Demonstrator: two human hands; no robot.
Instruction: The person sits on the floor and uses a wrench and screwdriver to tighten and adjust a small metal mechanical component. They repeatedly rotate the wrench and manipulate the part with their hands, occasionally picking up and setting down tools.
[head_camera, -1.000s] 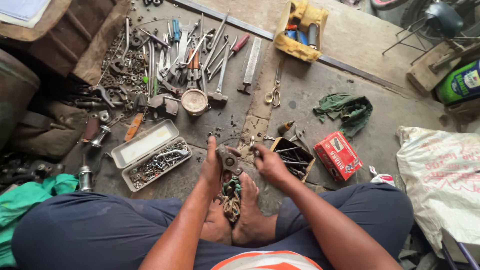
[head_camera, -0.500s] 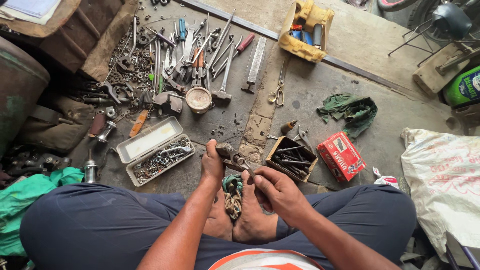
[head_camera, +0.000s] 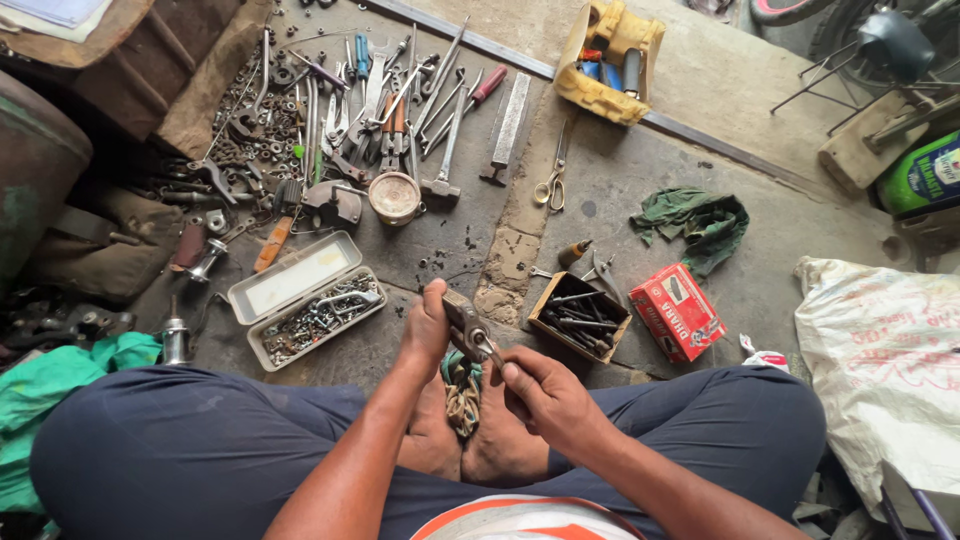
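I sit cross-legged on a concrete floor with my bare feet (head_camera: 470, 440) together. My left hand (head_camera: 427, 325) grips a small grey metal part (head_camera: 463, 322) above my feet. My right hand (head_camera: 545, 392) pinches a thin metal piece (head_camera: 489, 350) at the lower end of that part. A bundle of cord or chain (head_camera: 462, 392) lies between my feet, just under the part.
An open metal tin of screws (head_camera: 310, 310) lies to the left. A small cardboard box of bolts (head_camera: 580, 318) and a red carton (head_camera: 678, 312) lie to the right. Spanners, hammers and a file (head_camera: 400, 110) spread ahead. Green rag (head_camera: 700, 222), yellow container (head_camera: 610, 60), white sack (head_camera: 885, 360).
Both hands have drawn closer to my body with the metal part. My right hand has shifted from the part's side to its lower end, pinching the thin piece.
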